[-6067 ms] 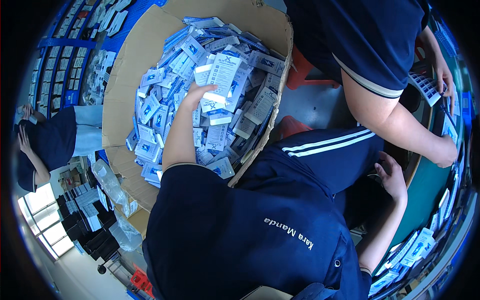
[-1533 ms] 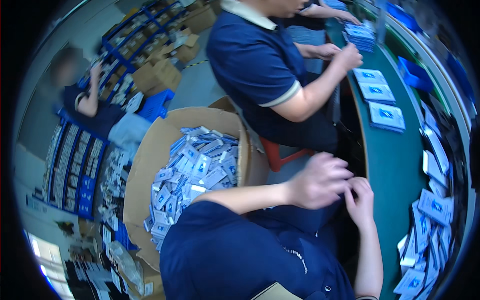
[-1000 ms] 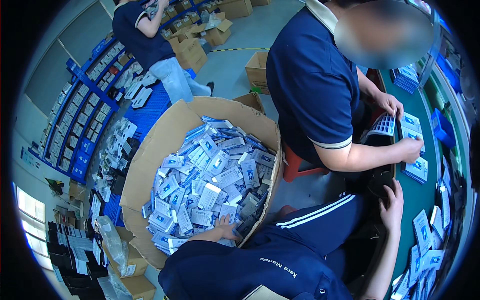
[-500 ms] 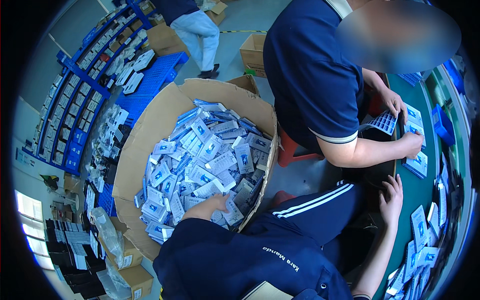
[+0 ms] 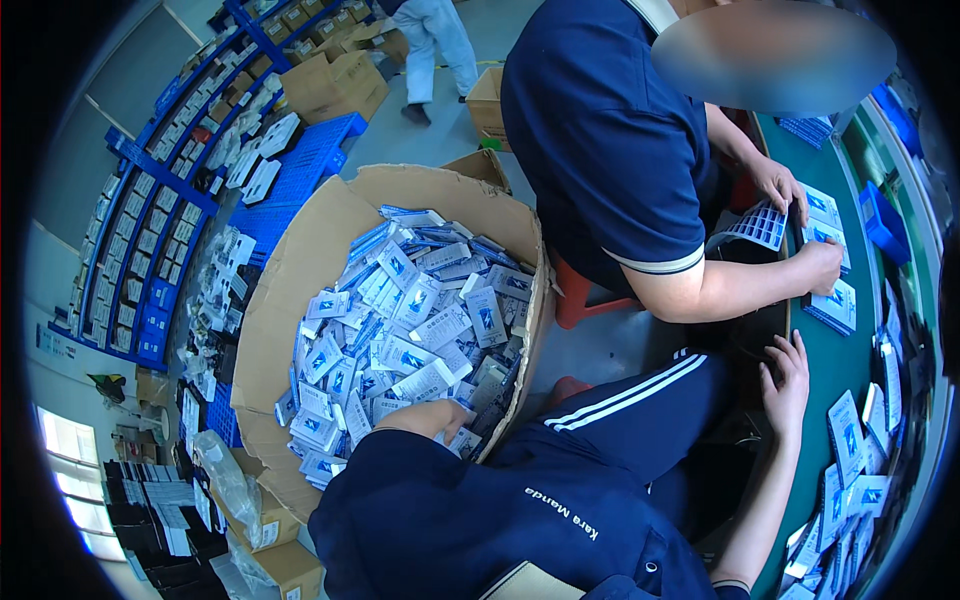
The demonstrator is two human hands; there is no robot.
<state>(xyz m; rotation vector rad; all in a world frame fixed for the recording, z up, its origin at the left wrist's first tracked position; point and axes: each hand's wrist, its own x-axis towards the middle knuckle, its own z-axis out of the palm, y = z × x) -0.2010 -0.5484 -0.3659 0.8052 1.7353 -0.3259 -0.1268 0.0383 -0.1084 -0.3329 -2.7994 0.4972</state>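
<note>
My left hand [image 5: 432,417] reaches into a large open cardboard carton [image 5: 275,330] heaped with flat white-and-blue small boxes [image 5: 405,355]. Its fingers are curled at the near side of the heap, around the edge of one small box [image 5: 463,441]; the fingertips are partly hidden. At the edge of the green worktable, my right hand [image 5: 786,388] is empty, its fingers apart and slightly bent. Close to it on the table lies a loose pile of similar small boxes [image 5: 846,440].
A co-worker in a navy shirt [image 5: 610,140] sits at the table, holding a sheet of labels [image 5: 757,226] beside small boxes. A blue bin [image 5: 884,226] stands behind them. Blue shelving [image 5: 165,160] and blue pallets [image 5: 300,160] line the left; another person walks at the back.
My left hand has drawn slightly toward me, and the small box at its fingers has shifted with it. The view has shifted a little. The person at the back has stepped to the right.
</note>
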